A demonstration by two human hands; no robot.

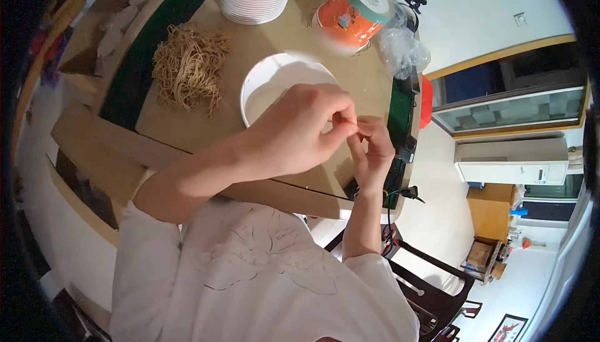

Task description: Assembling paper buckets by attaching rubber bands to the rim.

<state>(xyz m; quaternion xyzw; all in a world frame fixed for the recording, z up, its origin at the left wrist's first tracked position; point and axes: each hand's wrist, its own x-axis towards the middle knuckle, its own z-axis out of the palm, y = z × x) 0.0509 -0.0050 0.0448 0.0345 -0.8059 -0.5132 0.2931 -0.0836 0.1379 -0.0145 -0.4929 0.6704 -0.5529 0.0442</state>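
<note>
Two hands meet over one white bowl (275, 83): left hand (300, 133) and right hand (374, 148) pinch something too small to tell, grips narrow. One rubber-band heap (187, 64) lies left on the desk (187, 126); one orange cup (353, 14) beyond.

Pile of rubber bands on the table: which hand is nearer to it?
Left. The left hand is over the white bowl, just right of the pile of rubber bands; the right hand is farther right, beyond the bowl.
</note>
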